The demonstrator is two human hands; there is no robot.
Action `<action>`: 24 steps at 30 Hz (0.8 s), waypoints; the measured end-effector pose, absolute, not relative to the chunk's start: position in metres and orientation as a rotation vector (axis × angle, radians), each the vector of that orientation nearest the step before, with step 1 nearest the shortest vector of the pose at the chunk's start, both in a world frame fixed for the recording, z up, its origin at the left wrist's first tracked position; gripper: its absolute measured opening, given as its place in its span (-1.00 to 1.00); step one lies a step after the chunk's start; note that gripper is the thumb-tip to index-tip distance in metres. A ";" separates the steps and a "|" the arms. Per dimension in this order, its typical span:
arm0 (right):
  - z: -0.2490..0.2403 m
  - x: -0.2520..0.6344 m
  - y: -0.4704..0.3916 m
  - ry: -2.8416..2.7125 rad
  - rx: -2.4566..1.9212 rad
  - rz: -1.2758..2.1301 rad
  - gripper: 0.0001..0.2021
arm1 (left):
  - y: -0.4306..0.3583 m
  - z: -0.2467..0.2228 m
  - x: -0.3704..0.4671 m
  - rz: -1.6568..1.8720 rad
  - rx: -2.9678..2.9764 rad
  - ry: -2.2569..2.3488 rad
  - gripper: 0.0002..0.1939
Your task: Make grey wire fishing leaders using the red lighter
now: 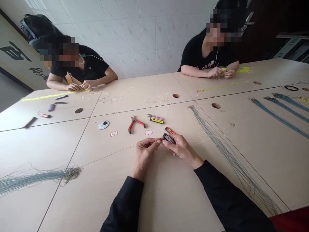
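Observation:
Near the middle of the table, my left hand (146,153) is closed in a pinch on a thin cord (113,152). That cord runs left towards a bundle of grey-blue cords (45,177) with small metal clasps at its end. My right hand (180,148) is closed around a grey and black lighter (169,138), its top pointing at my left fingertips. Both hands almost meet, and the cord's end between them is too small to make out. Just behind the lighter lies a red lighter (169,130) on the table.
Red-handled cutting pliers (136,124), a yellow lighter (156,120) and a white disc (103,125) lie ahead. Another cord bundle (222,145) stretches along my right, with more bundles (281,116) beyond. Two people (82,69) (212,51) work with yellow cords across the table.

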State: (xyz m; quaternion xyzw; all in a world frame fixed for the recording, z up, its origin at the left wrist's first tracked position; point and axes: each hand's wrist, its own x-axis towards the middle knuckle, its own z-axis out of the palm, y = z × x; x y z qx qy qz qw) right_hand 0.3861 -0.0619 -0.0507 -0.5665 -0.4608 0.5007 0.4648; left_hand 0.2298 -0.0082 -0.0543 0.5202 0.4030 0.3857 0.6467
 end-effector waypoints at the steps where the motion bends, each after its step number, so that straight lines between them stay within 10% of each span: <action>1: -0.051 0.386 -0.062 -1.137 -1.377 1.242 -0.71 | -0.008 -0.054 0.230 0.877 1.188 0.911 -0.78; 24: -0.052 0.385 -0.063 -1.134 -1.513 1.100 -0.65 | -0.010 -0.068 0.233 0.922 1.430 0.953 -0.73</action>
